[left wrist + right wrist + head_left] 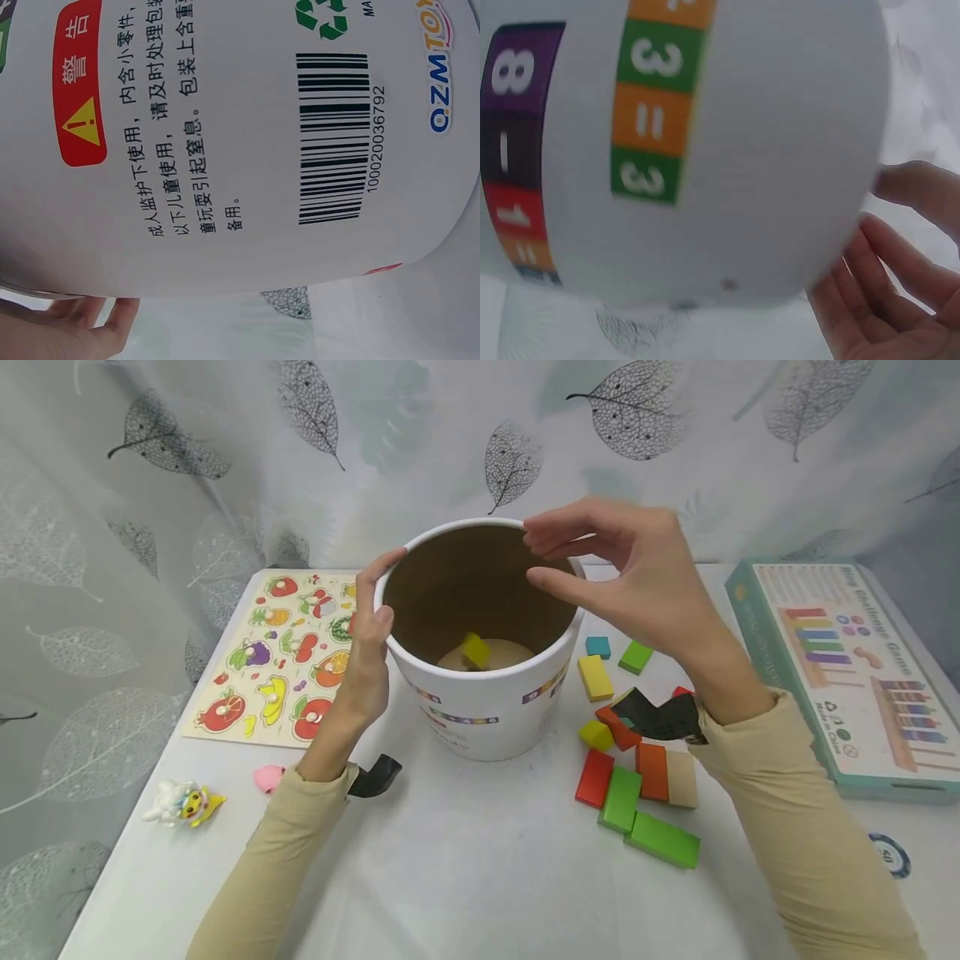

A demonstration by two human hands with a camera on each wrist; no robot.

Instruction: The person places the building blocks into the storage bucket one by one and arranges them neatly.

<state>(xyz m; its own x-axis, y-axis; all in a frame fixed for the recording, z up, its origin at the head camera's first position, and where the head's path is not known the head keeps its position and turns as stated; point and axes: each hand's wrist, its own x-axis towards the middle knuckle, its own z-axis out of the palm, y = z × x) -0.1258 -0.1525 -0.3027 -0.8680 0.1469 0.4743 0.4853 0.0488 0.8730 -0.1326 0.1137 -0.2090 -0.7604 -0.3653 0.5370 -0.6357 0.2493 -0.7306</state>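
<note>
A white bucket [480, 710] printed with coloured number strips stands upright near the middle of the table. My left hand [367, 652] holds its left side, with the thumb and a fingertip at the rim. Inside the bucket, close over its pale bottom, is a slightly blurred yellow block [476, 650]. My right hand [618, 568] is over the right part of the rim, thumb and fingers apart and nothing between them. In the right wrist view, the fingers [877, 292] spread beside the bucket wall. Several coloured blocks, among them a green block [663, 840], lie to the bucket's right.
A fruit puzzle board [270, 693] lies at the left, with a small white-and-yellow figurine [183, 803] and a pink toy [268, 778] nearer me. On the right is a teal-edged game box [862, 677], with a round chip [890, 856] in front. A leaf-patterned curtain [450, 435] hangs behind.
</note>
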